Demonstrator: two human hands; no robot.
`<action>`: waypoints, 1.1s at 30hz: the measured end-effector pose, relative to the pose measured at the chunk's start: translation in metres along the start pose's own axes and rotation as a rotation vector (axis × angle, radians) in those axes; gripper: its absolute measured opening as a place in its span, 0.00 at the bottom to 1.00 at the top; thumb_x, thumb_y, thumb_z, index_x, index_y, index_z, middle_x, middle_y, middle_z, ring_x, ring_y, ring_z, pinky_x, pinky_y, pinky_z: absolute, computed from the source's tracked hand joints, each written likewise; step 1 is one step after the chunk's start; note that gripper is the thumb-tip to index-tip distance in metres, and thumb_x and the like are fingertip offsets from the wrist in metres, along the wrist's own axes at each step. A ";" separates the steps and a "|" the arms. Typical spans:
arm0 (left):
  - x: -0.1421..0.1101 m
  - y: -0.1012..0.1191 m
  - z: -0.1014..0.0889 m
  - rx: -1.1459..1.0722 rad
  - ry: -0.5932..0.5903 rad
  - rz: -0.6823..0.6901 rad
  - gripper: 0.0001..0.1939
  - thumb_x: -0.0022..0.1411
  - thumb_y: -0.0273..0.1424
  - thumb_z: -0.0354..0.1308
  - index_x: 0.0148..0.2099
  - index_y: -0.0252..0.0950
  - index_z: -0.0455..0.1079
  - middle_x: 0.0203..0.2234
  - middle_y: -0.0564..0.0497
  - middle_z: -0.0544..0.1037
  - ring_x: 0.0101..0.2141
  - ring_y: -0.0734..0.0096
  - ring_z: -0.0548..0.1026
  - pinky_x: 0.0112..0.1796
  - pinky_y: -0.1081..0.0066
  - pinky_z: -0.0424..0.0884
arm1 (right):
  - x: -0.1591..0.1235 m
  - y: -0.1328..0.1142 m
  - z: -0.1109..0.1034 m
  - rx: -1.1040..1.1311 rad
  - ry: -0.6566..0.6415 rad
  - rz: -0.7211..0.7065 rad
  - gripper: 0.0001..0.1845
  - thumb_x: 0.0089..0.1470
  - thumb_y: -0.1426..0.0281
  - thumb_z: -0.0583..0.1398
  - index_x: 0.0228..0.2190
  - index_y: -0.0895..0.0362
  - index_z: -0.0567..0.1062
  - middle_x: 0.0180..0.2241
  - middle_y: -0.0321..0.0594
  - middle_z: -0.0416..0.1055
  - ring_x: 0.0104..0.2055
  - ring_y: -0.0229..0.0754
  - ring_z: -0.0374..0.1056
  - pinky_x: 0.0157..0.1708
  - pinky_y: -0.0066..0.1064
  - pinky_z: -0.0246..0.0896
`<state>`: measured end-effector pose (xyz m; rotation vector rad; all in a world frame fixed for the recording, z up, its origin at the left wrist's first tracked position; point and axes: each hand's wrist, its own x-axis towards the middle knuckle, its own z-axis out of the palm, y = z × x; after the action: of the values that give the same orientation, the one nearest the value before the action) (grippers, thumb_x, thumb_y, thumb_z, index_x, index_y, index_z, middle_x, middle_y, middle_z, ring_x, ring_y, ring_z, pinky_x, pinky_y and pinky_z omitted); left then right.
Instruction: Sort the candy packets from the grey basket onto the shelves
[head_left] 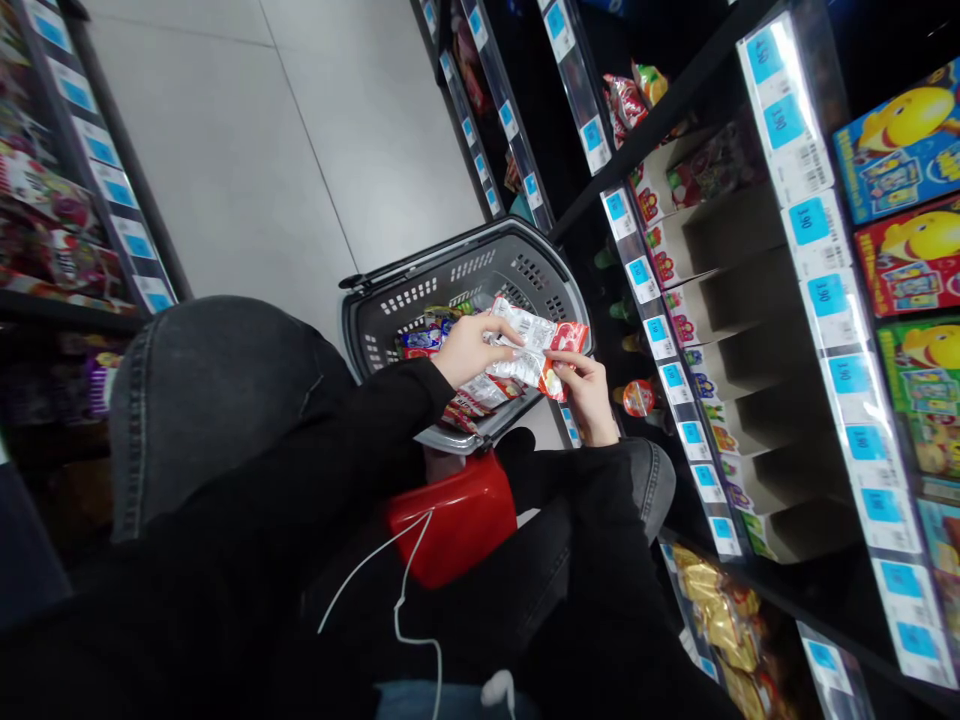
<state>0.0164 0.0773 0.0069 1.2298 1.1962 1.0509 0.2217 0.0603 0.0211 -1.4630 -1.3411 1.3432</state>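
Note:
Between my two hands is a red and white snack bag [526, 342], its printed back turned up, held above a grey shopping basket [457, 270]. My left hand [474, 348] has thumb and fingers closed on the bag's left part. With a pinch, my right hand [589, 393] grips the bag near its red right end. Several other colourful packets [480, 398] lie in the basket under the bag and my left hand, partly hidden by them.
Shelves with blue price tags [806, 220] rise close on the right, holding cardboard display boxes [739, 350]. Another shelf with bagged sweets [64, 220] runs along the left. A red box-like object [454, 520] and a white earphone cable [401, 605] are between my knees.

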 end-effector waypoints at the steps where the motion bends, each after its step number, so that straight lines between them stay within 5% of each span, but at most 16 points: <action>1: 0.000 0.000 0.001 -0.017 0.016 -0.020 0.06 0.40 0.28 0.65 0.26 0.34 0.76 0.28 0.50 0.77 0.32 0.65 0.74 0.39 0.63 0.69 | 0.000 0.000 0.001 0.006 0.004 -0.001 0.09 0.44 0.70 0.63 0.31 0.52 0.81 0.35 0.36 0.78 0.39 0.43 0.71 0.41 0.33 0.64; 10: 0.001 0.009 -0.003 0.022 0.133 0.013 0.08 0.38 0.33 0.67 0.23 0.34 0.76 0.25 0.51 0.76 0.30 0.67 0.72 0.36 0.66 0.68 | -0.004 -0.004 0.012 0.014 0.130 -0.088 0.11 0.43 0.69 0.59 0.27 0.53 0.82 0.28 0.36 0.77 0.32 0.41 0.69 0.35 0.33 0.63; 16: -0.002 0.015 -0.005 -0.070 0.006 0.017 0.10 0.43 0.36 0.66 0.25 0.32 0.76 0.23 0.50 0.75 0.26 0.72 0.70 0.29 0.69 0.65 | -0.005 -0.010 0.018 -0.059 0.294 -0.140 0.13 0.47 0.61 0.60 0.22 0.57 0.79 0.24 0.37 0.72 0.29 0.39 0.65 0.33 0.32 0.61; 24: -0.002 0.010 -0.001 -0.009 0.146 -0.006 0.12 0.41 0.32 0.67 0.20 0.32 0.67 0.20 0.55 0.70 0.23 0.76 0.65 0.28 0.71 0.63 | -0.008 -0.013 0.037 -0.183 0.423 -0.280 0.14 0.44 0.60 0.65 0.19 0.57 0.74 0.22 0.34 0.66 0.29 0.37 0.62 0.35 0.31 0.59; 28: 0.001 0.005 -0.001 -0.073 0.197 -0.034 0.18 0.36 0.28 0.69 0.30 0.34 0.64 0.23 0.57 0.69 0.26 0.75 0.67 0.28 0.74 0.65 | -0.007 -0.014 0.043 -0.237 0.456 -0.214 0.15 0.43 0.59 0.64 0.18 0.56 0.70 0.22 0.33 0.64 0.29 0.37 0.60 0.36 0.31 0.59; 33: 0.002 0.005 -0.001 -0.524 0.060 -0.225 0.22 0.42 0.24 0.62 0.43 0.36 0.63 0.27 0.54 0.75 0.27 0.71 0.74 0.30 0.69 0.71 | -0.007 -0.018 0.042 -0.285 0.466 -0.225 0.16 0.44 0.60 0.64 0.18 0.55 0.66 0.22 0.32 0.63 0.30 0.37 0.59 0.38 0.30 0.57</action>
<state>0.0161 0.0802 0.0120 0.6469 0.9897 1.1423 0.1772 0.0514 0.0317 -1.6280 -1.3660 0.6331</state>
